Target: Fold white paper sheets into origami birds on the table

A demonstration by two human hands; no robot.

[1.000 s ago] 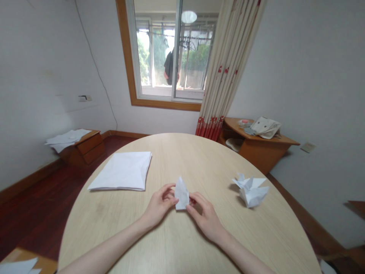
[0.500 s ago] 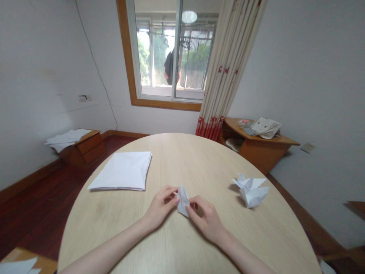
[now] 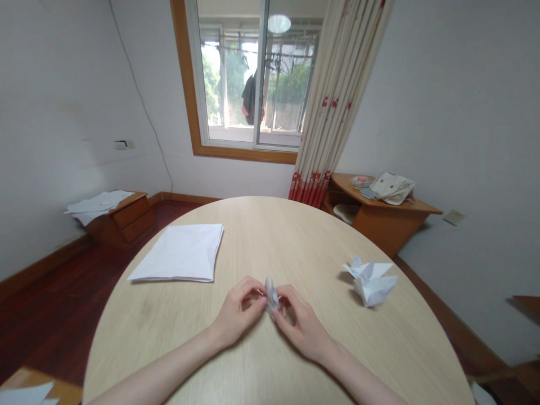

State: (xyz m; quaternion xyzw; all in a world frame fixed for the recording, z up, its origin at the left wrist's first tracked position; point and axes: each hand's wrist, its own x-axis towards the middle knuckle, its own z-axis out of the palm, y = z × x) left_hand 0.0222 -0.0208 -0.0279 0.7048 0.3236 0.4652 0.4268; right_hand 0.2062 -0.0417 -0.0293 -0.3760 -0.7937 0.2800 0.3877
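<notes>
A small folded white paper piece (image 3: 270,293) stands edge-on between my two hands over the round wooden table (image 3: 270,242). My left hand (image 3: 237,309) pinches it from the left with curled fingers. From the right, my right hand (image 3: 300,322) grips it with thumb and fingertips pressed together. Most of the paper is hidden behind my fingers.
A stack of flat white sheets (image 3: 179,252) lies on the table's left part. Finished folded paper figures (image 3: 371,279) sit at the right. A low wooden cabinet (image 3: 120,214) stands by the left wall, a corner shelf (image 3: 379,211) with a bag at the right, beside the curtain.
The paper piece was squeezed flatter and narrower between my fingers and lowered toward the table. My hands drew closer together.
</notes>
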